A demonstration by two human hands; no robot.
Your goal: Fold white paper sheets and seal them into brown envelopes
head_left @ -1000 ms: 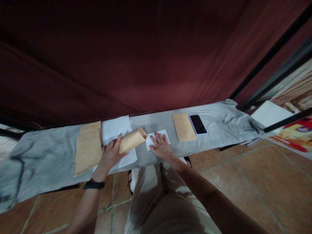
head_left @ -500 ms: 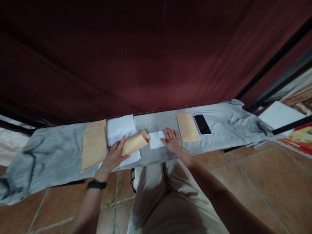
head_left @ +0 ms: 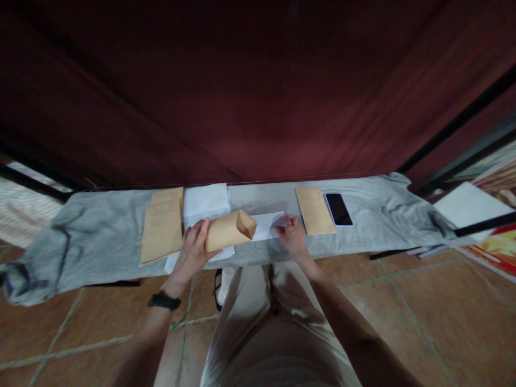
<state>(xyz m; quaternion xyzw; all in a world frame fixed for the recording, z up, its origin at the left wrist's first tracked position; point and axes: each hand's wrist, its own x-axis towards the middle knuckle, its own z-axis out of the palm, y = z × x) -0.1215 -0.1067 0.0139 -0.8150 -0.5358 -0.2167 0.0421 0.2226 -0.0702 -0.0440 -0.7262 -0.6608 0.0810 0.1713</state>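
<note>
My left hand [head_left: 196, 244] is wrapped round the closed end of a brown paper envelope [head_left: 226, 230]. The envelope bulges, and its open mouth faces right. Just beyond that mouth lies a folded white sheet of paper [head_left: 268, 224], its left end at or behind the envelope's opening; I cannot tell whether it reaches inside. My right hand [head_left: 293, 236] has its fingers curled on the paper's right edge, pinching it. Under the envelope and left hand are white sheets [head_left: 206, 200], partly hidden.
Left of the sheets lie several brown envelopes [head_left: 162, 228]. On the right are another brown envelope [head_left: 315, 210] and a phone [head_left: 338, 209]. All rest on a narrow bench draped with grey cloth [head_left: 379, 207], before a dark red curtain [head_left: 250, 107].
The envelope's mouth has widened and come right, up to the paper. My right hand has gone from lying flat on the paper to gripping its right edge.
</note>
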